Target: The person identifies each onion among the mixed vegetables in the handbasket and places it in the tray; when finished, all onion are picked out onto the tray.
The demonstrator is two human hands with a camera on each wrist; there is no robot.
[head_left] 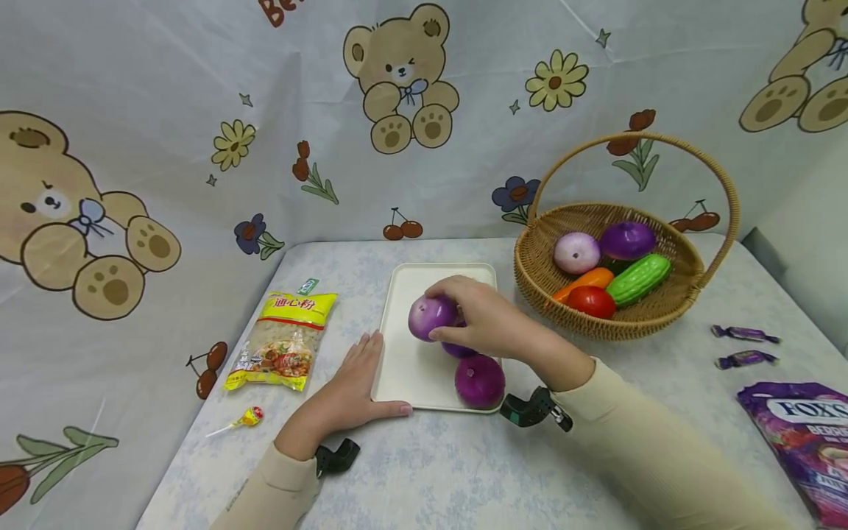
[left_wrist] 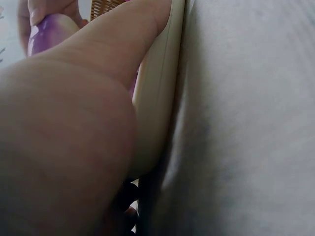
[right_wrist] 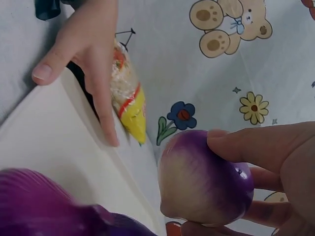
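My right hand (head_left: 486,316) grips a round purple-and-white turnip (right_wrist: 204,177) above the white tray (head_left: 411,375), thumb on one side and fingers on the other. Below that hand, a dark purple round vegetable (head_left: 458,349) is partly hidden. A magenta onion (head_left: 480,381) lies at the tray's near right corner. Along the tray's left edge and near corner rests my left hand (head_left: 354,383), its fingers straight and thumb spread out. In the left wrist view, the left thumb (left_wrist: 113,44) lies against the tray's side.
A wicker basket (head_left: 609,324) at the back right holds several vegetables. Left of the tray lie a yellow pasta bag (head_left: 285,342) and a lollipop (head_left: 250,417). Two purple wrapped candies (head_left: 747,358) and a purple FOX'S bag (head_left: 804,442) lie at the right.
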